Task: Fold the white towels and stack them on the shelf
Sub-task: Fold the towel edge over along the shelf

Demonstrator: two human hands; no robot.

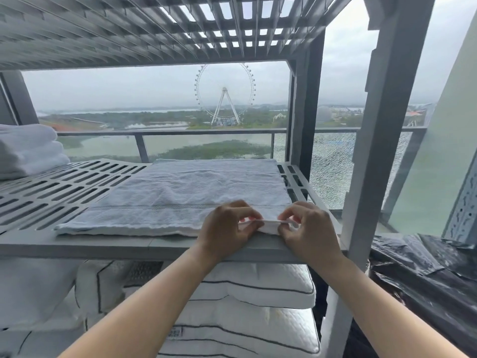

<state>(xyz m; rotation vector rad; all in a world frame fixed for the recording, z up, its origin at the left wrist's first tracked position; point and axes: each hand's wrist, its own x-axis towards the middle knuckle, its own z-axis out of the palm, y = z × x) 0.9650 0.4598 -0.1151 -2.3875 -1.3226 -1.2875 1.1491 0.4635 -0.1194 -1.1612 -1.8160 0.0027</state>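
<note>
A white towel [180, 192] lies flat on the grey slotted shelf [64, 187], covering its right half. My left hand [227, 228] and my right hand [307, 228] sit close together at the towel's near right corner. Both pinch the front hem between thumb and fingers, lifting it slightly off the shelf edge. A stack of folded white towels [28, 151] rests at the far left of the same shelf.
White pillows with dark piping [247, 306] fill the level below. A grey upright post [382, 125] stands just right of my hands. Black plastic sheeting [423, 275] lies at lower right. Another slotted shelf [154, 27] hangs overhead. Behind are a balcony railing and cracked glass.
</note>
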